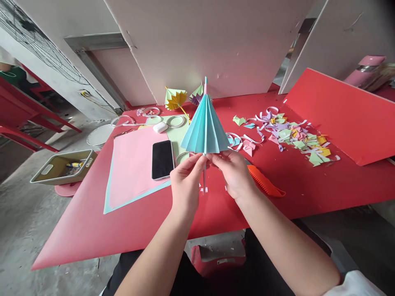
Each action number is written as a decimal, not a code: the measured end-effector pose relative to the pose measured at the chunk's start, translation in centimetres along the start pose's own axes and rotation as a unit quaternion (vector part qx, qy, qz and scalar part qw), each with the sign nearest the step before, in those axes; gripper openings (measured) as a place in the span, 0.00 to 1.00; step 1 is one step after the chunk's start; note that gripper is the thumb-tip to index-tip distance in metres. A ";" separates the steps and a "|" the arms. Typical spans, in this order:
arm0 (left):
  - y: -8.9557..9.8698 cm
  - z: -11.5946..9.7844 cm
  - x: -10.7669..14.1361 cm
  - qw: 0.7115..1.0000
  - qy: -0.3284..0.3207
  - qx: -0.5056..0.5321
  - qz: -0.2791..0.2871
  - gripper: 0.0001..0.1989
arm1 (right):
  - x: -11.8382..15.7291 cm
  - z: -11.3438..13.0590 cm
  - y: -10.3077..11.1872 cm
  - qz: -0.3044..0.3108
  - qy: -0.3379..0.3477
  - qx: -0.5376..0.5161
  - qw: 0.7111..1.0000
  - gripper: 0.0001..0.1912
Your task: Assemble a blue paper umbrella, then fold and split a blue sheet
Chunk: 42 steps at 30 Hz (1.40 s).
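Observation:
A light-blue pleated paper umbrella [205,127] stands upright above the red table, half folded into a cone, with a pink tip on top and a thin stick below. At its lower edge, my left hand [187,176] pinches the paper near the stick from the left. My right hand [233,170] pinches the same edge from the right, its fingertips close to those of the left. Both hands are closed on the umbrella. The fingers behind the paper are partly hidden.
On the red table [148,224] lie pink paper sheets [132,164], a black phone [162,160], a white case [160,127], an orange tool [265,181] and paper scraps [296,135]. Two small paper umbrellas [175,98] stand behind. A bin [63,166] is at left.

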<state>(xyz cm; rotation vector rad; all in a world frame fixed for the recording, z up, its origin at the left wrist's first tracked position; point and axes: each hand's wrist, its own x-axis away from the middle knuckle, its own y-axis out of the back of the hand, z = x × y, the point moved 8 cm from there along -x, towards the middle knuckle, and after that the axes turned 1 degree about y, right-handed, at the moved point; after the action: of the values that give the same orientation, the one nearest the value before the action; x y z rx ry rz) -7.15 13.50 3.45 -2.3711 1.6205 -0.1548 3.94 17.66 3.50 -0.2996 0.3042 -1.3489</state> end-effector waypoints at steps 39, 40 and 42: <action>1.0 -0.7 0.8 0.993 -0.055 -0.049 -0.089 0.06 | 0.2 -0.4 -0.2 -0.008 -0.033 -0.022 0.999 0.06; 1.1 -0.6 0.8 0.993 -0.056 -0.037 -0.092 0.06 | 0.2 -0.4 -0.2 -0.005 -0.034 -0.024 0.999 0.06; 1.0 -0.6 0.8 0.994 -0.060 -0.022 -0.094 0.06 | 0.2 -0.3 -0.3 -0.008 -0.032 -0.024 0.999 0.06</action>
<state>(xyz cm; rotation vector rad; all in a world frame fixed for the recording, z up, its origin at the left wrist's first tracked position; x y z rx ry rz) -7.95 12.31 3.71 -2.5110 1.3606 -0.0108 3.63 17.39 3.33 -0.3859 0.2818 -1.3458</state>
